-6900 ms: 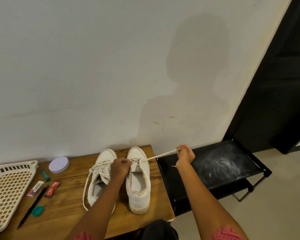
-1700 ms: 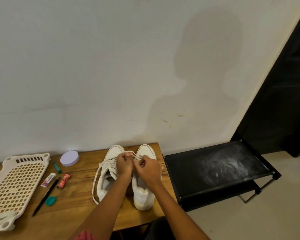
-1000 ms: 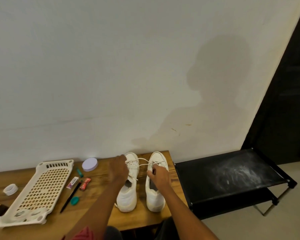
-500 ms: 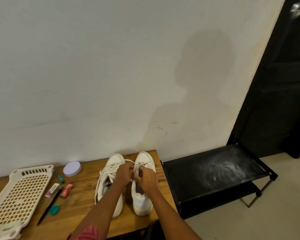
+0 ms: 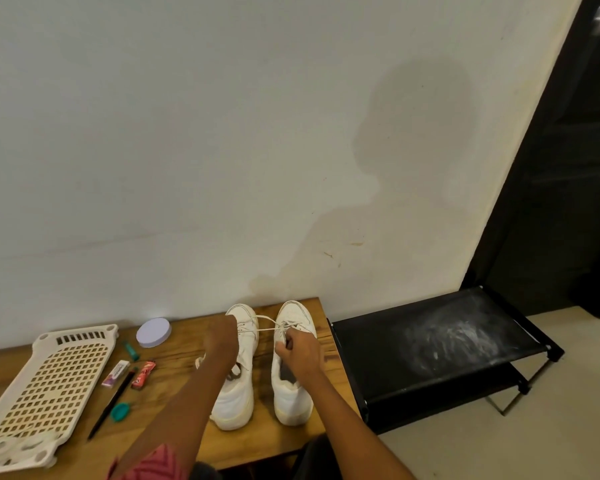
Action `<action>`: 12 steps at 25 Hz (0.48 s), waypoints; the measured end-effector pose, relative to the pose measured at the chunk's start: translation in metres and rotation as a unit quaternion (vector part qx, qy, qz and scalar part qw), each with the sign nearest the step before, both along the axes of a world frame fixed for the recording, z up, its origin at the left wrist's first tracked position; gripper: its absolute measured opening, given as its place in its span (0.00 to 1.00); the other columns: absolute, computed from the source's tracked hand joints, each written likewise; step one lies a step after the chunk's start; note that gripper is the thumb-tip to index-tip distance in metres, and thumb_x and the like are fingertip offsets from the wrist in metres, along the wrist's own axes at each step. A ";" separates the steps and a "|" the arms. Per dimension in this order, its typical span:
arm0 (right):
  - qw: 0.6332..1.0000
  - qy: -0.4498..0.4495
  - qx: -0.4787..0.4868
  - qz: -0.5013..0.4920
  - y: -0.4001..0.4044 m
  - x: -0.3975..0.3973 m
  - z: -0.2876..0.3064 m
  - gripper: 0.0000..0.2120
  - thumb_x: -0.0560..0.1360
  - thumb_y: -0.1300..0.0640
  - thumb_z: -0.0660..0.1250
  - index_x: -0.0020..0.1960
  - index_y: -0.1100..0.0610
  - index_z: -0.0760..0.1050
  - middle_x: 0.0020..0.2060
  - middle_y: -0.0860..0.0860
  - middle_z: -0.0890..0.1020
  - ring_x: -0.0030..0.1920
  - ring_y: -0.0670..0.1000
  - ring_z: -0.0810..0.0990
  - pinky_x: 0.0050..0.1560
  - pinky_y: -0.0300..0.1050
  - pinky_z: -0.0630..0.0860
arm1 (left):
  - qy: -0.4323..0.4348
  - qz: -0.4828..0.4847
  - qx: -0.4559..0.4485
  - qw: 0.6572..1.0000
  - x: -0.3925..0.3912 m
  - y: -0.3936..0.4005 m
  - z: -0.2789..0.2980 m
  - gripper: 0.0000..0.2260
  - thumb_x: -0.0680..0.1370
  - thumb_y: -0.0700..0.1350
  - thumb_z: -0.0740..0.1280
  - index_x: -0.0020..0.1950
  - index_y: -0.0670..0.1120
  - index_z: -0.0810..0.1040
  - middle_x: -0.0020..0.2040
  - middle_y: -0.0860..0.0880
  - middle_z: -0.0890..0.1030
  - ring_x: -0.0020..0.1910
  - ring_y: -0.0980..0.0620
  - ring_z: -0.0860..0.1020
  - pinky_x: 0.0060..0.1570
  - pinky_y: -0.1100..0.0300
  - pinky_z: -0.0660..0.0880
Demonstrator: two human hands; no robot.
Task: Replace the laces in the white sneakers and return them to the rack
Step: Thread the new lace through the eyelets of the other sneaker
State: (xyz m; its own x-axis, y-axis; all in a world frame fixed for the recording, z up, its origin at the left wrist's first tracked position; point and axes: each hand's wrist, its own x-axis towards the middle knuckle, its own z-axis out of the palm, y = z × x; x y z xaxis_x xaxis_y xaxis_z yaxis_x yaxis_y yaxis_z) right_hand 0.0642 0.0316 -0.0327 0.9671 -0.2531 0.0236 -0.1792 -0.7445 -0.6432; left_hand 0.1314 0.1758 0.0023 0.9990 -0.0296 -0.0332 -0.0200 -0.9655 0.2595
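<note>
Head view: a white lace (image 5: 262, 325) is pinched at each end & held taut between both hands. The left hand (image 5: 222, 342) is curled over the tongue area of the left sneaker (image 5: 236, 393), w/ one lace end gripped; its fingertips are hidden by the back of the hand. The right hand (image 5: 298, 349) is closed on the other lace end, above the opening of the right sneaker (image 5: 291, 396). The lace is seen running from the left hand across the gap to the eyelets of the right sneaker, crossing itself near there.

Both sneakers are stood side by side, toes toward the wall, on the right end of a wooden table (image 5: 174, 434). Just right of the table a black rack (image 5: 430, 344) is placed, its top shelf smeared w/ white dust.

On the table's left part a cream perforated tray (image 5: 49, 386) is laid. Between tray & sneakers are seen: a lilac round lid (image 5: 153, 332), a small green item (image 5: 131, 351), a white/purple packet (image 5: 115, 373), a red packet (image 5: 142, 375), a black pen (image 5: 110, 405), a teal cap (image 5: 120, 411). A dark door (image 5: 575, 168) is at far right.
</note>
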 end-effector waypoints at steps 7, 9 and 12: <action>0.997 -0.042 0.025 -0.063 -0.013 0.000 0.000 0.16 0.77 0.47 0.64 0.60 0.54 0.73 0.55 0.50 0.79 0.53 0.47 0.77 0.50 0.35 0.74 | -0.006 -0.023 -0.109 0.994 0.006 -0.056 -0.004 0.10 0.78 0.39 0.60 0.52 0.39 0.79 0.54 0.41 0.81 0.54 0.44 0.78 0.52 0.54 0.74; 0.997 -0.025 0.016 -0.069 -0.021 0.002 -0.004 0.19 0.76 0.46 0.64 0.63 0.55 0.71 0.58 0.50 0.76 0.59 0.49 0.74 0.56 0.39 0.74 | 0.058 0.081 -0.236 0.967 0.010 -0.066 -0.012 0.11 0.77 0.40 0.62 0.52 0.36 0.80 0.54 0.39 0.81 0.54 0.40 0.78 0.52 0.53 0.74; 0.998 0.007 0.006 -0.054 -0.026 0.004 -0.011 0.18 0.78 0.46 0.60 0.62 0.56 0.72 0.60 0.53 0.74 0.58 0.50 0.74 0.58 0.42 0.76 | 0.133 0.216 -0.395 0.883 0.018 -0.064 -0.024 0.15 0.75 0.40 0.63 0.59 0.34 0.75 0.56 0.37 0.79 0.55 0.39 0.78 0.50 0.52 0.76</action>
